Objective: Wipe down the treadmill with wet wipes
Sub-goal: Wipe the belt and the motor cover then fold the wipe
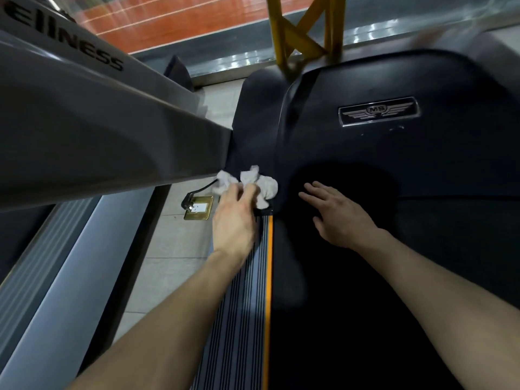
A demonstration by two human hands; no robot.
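Observation:
I look down on a black treadmill: its motor cover (380, 153) with a winged badge (378, 111), its dark belt (351, 319) and a ribbed side rail (244, 305) with an orange stripe. My left hand (233, 218) grips a crumpled white wet wipe (259, 184) at the cover's left front corner, where the side rail ends. My right hand (337, 212) hovers flat over the belt's front end with its fingers spread, holding nothing.
A grey upright (92, 128) of a neighbouring machine crosses the left side, close to the wipe. Below it lies tiled floor (174, 249) with a brass floor socket (198, 211) and a plugged cable. A yellow metal frame (304, 29) stands beyond the cover.

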